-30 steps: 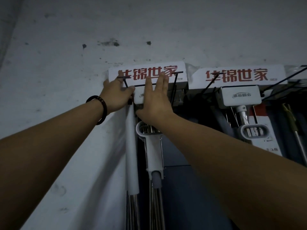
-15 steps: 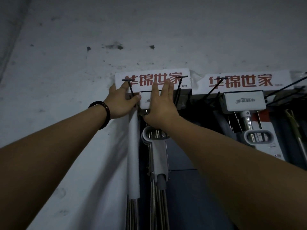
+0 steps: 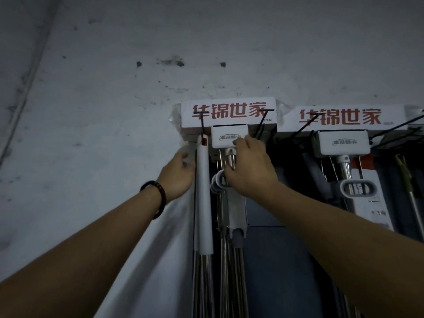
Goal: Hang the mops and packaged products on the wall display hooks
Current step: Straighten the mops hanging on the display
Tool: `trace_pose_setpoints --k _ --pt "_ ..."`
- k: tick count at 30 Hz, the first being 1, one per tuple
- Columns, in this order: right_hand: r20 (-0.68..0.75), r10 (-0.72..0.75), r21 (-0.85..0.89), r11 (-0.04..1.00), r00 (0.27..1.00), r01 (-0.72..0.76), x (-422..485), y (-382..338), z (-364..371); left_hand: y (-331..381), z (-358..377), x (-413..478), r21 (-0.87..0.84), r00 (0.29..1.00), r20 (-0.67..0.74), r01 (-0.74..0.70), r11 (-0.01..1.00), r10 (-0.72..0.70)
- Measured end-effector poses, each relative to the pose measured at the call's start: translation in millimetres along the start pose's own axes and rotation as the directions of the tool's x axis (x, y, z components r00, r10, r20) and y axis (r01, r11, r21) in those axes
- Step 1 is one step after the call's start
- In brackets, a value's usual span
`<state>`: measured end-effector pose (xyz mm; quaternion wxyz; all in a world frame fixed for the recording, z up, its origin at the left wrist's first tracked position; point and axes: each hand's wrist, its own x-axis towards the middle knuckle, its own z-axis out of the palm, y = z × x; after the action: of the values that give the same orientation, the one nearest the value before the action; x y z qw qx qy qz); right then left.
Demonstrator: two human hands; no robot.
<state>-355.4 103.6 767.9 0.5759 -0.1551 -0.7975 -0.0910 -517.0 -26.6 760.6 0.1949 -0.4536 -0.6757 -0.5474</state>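
A white box with red characters [image 3: 229,113] hangs high on the wall, with black wire hooks [image 3: 263,118] sticking out in front of it. Below it hangs a mop with a white head block [image 3: 226,136] and a steel pole. My right hand [image 3: 250,171] grips this mop just under the block, fingertips on the block's lower edge, thumb by the pole. My left hand [image 3: 177,174] hovers loosely curled beside a white-sleeved pole [image 3: 203,191] that hangs from the left hook, and holds nothing.
To the right hang a second red-lettered box [image 3: 339,118], a second mop head [image 3: 341,142] with a grey loop handle [image 3: 358,189], and an olive pole [image 3: 406,177]. More black hooks jut out at the far right. Bare stained wall lies to the left.
Both hands dropped from the box front. The right hand went from flat against the mop head to curled under it. The left hand let go of the left hook.
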Motion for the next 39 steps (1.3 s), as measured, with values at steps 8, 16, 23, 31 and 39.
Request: trace_pose_setpoints --k 8,16,23,31,39 --pt "0.068 -0.088 0.184 0.98 0.994 0.074 -68.8 -44.7 23.9 -67.7 34.8 -42.1 -0.028 0.991 0.127 0.054 0.998 -0.05" --pt "0.194 0.027 0.254 0.964 0.981 -0.076 -90.7 -51.0 47.1 -109.8 62.6 -36.3 -0.258 0.981 0.195 0.066 0.964 -0.015" --pt "0.172 -0.071 0.169 0.985 0.982 0.042 -85.3 -63.4 44.4 -109.3 61.3 -38.5 -0.466 0.969 0.246 0.093 0.88 0.027" --pt "0.175 -0.038 0.124 0.992 0.984 0.017 -73.7 -60.3 58.3 -112.2 65.5 -27.3 -0.413 0.975 0.221 0.08 0.907 0.014" --pt "0.177 -0.04 0.072 0.997 0.983 0.027 -67.7 -53.7 62.6 -124.4 73.4 -10.0 -0.497 0.97 0.236 0.178 0.849 -0.065"
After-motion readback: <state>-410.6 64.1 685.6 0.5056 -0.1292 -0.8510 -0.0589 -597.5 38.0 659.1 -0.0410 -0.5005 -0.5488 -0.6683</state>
